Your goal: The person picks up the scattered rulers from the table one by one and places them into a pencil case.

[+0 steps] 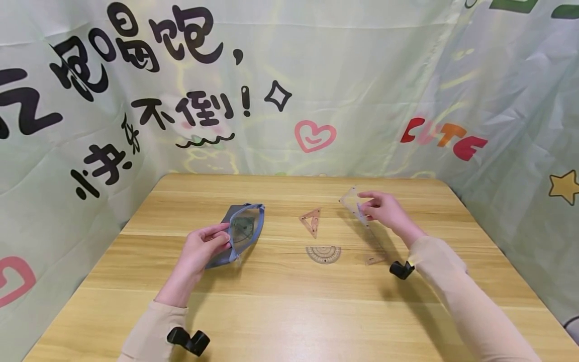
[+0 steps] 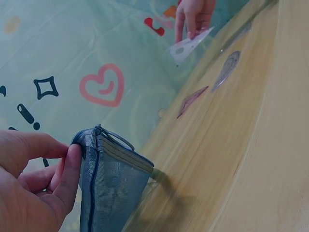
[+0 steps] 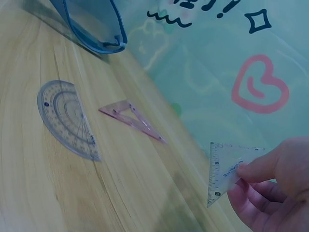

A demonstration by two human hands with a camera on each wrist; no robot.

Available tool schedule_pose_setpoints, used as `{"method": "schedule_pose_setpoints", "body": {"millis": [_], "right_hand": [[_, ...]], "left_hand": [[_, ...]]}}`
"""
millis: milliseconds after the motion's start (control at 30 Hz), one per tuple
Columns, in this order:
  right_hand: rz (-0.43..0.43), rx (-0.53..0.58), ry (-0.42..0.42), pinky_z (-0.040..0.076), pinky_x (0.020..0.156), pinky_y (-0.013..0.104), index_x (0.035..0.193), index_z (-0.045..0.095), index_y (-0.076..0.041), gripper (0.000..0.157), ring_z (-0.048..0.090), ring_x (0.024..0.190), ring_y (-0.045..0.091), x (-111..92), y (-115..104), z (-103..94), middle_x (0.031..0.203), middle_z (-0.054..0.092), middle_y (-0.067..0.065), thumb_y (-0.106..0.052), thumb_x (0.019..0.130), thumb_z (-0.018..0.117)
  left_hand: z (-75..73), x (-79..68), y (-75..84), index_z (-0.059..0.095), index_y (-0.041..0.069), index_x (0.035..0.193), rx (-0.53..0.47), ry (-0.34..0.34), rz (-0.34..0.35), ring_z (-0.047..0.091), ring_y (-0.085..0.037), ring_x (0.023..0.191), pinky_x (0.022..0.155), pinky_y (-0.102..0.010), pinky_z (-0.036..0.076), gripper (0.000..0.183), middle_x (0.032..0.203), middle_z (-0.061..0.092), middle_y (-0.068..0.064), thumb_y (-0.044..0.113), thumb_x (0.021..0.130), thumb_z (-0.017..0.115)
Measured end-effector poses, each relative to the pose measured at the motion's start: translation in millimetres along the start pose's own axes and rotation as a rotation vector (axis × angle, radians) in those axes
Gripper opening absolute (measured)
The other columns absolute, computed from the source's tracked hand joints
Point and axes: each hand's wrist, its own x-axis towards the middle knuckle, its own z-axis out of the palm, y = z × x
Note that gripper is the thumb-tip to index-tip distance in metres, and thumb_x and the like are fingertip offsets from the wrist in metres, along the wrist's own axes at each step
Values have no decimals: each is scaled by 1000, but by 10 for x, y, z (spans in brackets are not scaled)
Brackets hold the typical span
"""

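My left hand (image 1: 205, 246) pinches the rim of a blue mesh zipper pouch (image 1: 219, 258), whose mouth gapes toward the right. Something dark shows through the pouch's mouth; its kind is unclear. Raised above the table at the right, a clear triangular set square (image 3: 223, 162) is held between thumb and fingers of my right hand (image 1: 384, 211). Between the hands lie a pink set square (image 1: 311, 222) and, nearer to me, a clear protractor (image 1: 323, 254). A transparent ruler-like piece (image 1: 375, 260) lies below the right hand, its outline faint.
The wooden table (image 1: 289, 311) carries all these things. A printed cloth (image 1: 353, 75) with lettering and a pink heart hangs along its back and sides. Black wrist mounts (image 1: 188, 342) stick out from both sleeves.
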Motion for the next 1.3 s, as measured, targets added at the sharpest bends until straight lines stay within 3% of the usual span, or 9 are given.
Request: {"method": "schedule_pose_setpoints", "body": {"millis": [833,1300], "right_hand": [[-46,84,-38,63,85,43,142,50,-1,47,69,83,13,201,-319,343,113,68,29,-4,96,60],[-40,137,-91,62,89,46,141,52,-2,48,70,87,17,282,-513,597,114,68,28,-5,95,63]], "left_hand": [[31,0,13,48,-11,139,4,-1,11,64,2,77,76,-13,59,48,83,63,11,-1,94,60],[35,-1,9,49,-10,139,9,6,6,65,1,77,76,-13,59,47,83,63,11,-1,94,60]]}}
